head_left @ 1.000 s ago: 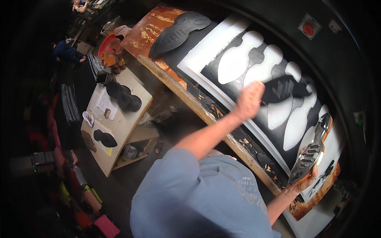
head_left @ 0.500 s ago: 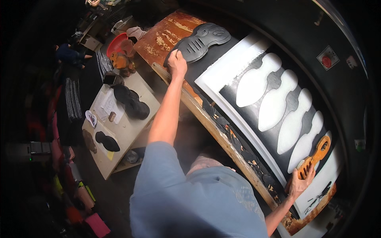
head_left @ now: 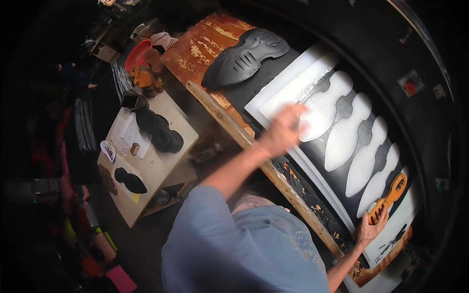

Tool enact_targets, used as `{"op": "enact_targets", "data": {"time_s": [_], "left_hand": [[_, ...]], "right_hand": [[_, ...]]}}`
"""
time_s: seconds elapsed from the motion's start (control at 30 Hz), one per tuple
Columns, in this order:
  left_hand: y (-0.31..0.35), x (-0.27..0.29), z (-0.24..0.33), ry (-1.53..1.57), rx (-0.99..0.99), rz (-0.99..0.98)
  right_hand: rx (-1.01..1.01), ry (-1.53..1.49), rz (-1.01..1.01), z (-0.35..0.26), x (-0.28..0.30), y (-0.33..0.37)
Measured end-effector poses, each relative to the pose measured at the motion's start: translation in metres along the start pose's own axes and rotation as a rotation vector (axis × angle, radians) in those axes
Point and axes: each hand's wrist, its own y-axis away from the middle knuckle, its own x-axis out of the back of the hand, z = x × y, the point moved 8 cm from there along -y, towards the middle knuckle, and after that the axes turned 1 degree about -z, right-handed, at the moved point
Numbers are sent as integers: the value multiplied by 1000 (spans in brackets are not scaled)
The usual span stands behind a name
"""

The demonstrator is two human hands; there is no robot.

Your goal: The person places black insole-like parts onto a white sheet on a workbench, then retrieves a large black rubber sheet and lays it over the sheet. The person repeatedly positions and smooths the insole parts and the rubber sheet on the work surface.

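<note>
In my right hand (head_left: 370, 228) is an orange, sole-shaped cutting die (head_left: 389, 199) with slots and a hole at its far end; my fingers wrap round its near end. It rests over a black sheet (head_left: 337, 110) on a white board. Several sole-shaped cut-outs (head_left: 340, 146) in the sheet show white beneath. My left hand (head_left: 286, 131), smeared by motion, is over the sheet's left edge beside the leftmost cut-out; its fingers cannot be read. A stack of black cut soles (head_left: 234, 63) with slots lies at the far left of the bench, apart from my hands.
The worn brown bench (head_left: 195, 49) has a wooden front rail (head_left: 278, 180) with black scraps behind it. A dark machine with a red button (head_left: 409, 88) stands beyond. At left, a small table (head_left: 166, 107) carries black soles, papers and a small block. A red basin (head_left: 138, 54) stands behind it.
My left hand has left the stack of black soles and moved right and nearer, over the black sheet. My right hand stays on the orange cutting die. The view has shifted slightly.
</note>
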Motion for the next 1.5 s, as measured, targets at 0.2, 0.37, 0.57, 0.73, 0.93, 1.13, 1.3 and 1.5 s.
{"op": "enact_targets", "data": {"time_s": [0.2, 0.37, 0.57, 0.73, 0.93, 1.13, 1.3, 1.5], "left_hand": [[87, -194, 130, 37, -522, -576], [99, -229, 144, -64, -583, -468], [89, -225, 146, 9, -582, -467], [83, -204, 156, -183, -548, -398], [80, -202, 153, -398, -579, -460], [69, -207, 159, -411, -586, -439], [84, -201, 172, -521, -557, -550], [142, -167, 202, -414, -440, -683]], "right_hand": [[-108, -188, 1, -2, -4, -4], [-123, -291, -9, -8, 10, -8], [-194, -858, 40, 28, 86, 1], [-179, -421, 218, 83, 131, -18], [-84, 38, 142, 141, 95, -39], [-187, 172, 106, 167, 86, -40], [-190, 174, 98, 169, 84, -41], [-103, 120, 101, 177, 81, -45]]}}
